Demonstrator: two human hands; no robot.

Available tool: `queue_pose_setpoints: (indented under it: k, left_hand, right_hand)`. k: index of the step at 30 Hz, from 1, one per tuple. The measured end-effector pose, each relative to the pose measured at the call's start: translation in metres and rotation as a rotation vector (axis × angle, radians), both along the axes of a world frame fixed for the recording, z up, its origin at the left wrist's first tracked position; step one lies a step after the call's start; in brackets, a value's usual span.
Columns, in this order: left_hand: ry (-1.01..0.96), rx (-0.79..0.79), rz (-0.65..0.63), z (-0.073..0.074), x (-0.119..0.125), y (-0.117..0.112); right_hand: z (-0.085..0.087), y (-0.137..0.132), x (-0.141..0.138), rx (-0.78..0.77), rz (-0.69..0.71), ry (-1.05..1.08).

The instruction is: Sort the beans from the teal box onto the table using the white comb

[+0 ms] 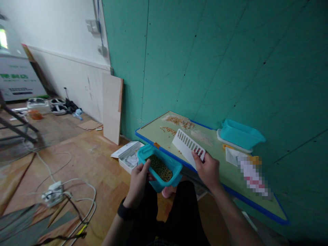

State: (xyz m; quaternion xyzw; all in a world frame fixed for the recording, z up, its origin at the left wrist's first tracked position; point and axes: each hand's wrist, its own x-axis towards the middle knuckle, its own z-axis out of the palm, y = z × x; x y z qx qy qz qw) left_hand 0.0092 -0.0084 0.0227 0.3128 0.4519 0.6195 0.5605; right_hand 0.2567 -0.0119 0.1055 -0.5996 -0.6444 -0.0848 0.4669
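Observation:
My left hand (140, 176) grips the near left rim of a turquoise plastic container (176, 166), thumb over the edge. Inside lie green beans (158, 164), with some tan soybeans at the near right end. The container is held just off the front edge of a low table. In my right hand (208, 169) is a flat white slotted plastic scraper (186, 147), tilted over the table edge, its row of slots facing up. Beyond it, loose soybeans (179, 121) lie scattered on the tabletop beside a patch of pale grains (201, 137).
The blue-edged table (220, 147) stands against a green wall. At its right are another turquoise container (241, 131) on a white lid and a partly blurred packet (253, 177). An open white box (128, 159) lies on the floor, with a power strip (53, 193) and cables farther left.

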Motion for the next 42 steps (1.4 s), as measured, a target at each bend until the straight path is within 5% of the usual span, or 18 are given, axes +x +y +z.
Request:
queue_pose_setpoints:
  k: [9,16,20,25,30,34,42]
  left_hand:
    - [0.003,-0.044,0.025,0.017,-0.02,0.018]
    - [-0.019,-0.037,0.0,0.013,-0.022,0.023]
    - [-0.026,-0.06,-0.004,0.012,-0.021,0.022]
    - [-0.05,-0.056,0.009,0.005,-0.011,0.019]
    - [0.007,-0.048,0.061,-0.012,0.004,0.004]
    - [0.049,-0.017,0.031,-0.017,0.009,-0.005]
    - [0.049,-0.038,0.018,-0.01,0.008,-0.008]
  right_hand:
    - [0.007,0.035,-0.05,-0.092,0.196,0.012]
    - [0.01,0.028,-0.053,-0.203,0.366,0.074]
    - [0.02,0.044,-0.021,-0.163,0.326,0.131]
    - [0.041,0.099,0.07,-0.069,0.141,0.257]
    - [0.025,0.113,0.139,-0.029,-0.068,0.318]
    - [0.01,0.102,0.147,-0.024,-0.109,0.306]
    - [0.013,0.101,0.138,-0.074,-0.092,0.288]
